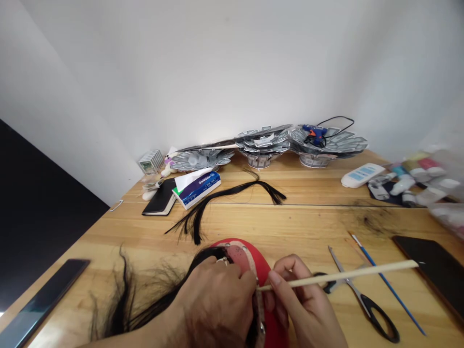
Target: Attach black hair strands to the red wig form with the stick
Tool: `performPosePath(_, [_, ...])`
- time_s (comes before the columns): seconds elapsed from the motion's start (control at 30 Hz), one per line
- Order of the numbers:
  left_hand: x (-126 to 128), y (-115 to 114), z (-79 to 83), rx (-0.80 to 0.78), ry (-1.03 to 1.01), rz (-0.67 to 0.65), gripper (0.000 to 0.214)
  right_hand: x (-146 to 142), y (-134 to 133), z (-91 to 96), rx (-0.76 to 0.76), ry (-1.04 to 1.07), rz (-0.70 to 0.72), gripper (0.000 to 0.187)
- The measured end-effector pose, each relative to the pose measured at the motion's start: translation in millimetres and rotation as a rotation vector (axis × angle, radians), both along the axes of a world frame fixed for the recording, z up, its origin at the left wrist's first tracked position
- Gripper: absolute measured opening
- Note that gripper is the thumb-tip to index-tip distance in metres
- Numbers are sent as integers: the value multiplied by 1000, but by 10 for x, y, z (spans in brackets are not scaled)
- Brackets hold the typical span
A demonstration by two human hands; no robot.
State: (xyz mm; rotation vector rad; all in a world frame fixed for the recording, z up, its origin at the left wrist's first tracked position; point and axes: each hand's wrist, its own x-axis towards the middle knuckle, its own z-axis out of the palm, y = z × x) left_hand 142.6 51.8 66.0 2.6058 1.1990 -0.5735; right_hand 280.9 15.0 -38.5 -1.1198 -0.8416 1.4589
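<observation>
At lower centre, our left hand [213, 302] presses closed on long black hair [159, 302] against a red rounded form [259, 263]; our right hand [302, 307] pinches a thin pale wooden stick [348, 273] beside black-handled scissors [366, 302].

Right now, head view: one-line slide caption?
Left hand presses black hair onto a red form; right hand holds a wooden stick beside scissors.

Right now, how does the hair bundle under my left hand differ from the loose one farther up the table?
The near hair bundle is pinned under the left hand against the red form; the loose hair bundle lies untouched. The near one is thicker and frizzier, the loose one thin and curved. Both are black.
</observation>
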Motion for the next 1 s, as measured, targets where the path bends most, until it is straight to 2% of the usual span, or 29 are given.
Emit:
performPosePath(0.23, [-9,-14,-26,66,5,-72,22,-11,-12,38,-10,71,-5,42])
performPosePath(0.5, [-63,-44,-75,101,-19,-61,12,-24,-10,39,5,102,2,39])
performPosePath(0.67, [-143,-67,-163,210,-98,-122,13,-45,-9,34,-9,143,-26,39])
performPosePath(0.77, [-217,-81,-241,315,-208,-178,17,-50,-10,23,-8,122,-33,38])
performPosePath(0.87, [-311,-75,-343,450,-398,-242,19,-55,-6,17,-16,108,-36,38])
performPosePath(1.0, [-424,-44,-501,521,-611,-268,21,-69,-6,47,-15,76,-51,41])
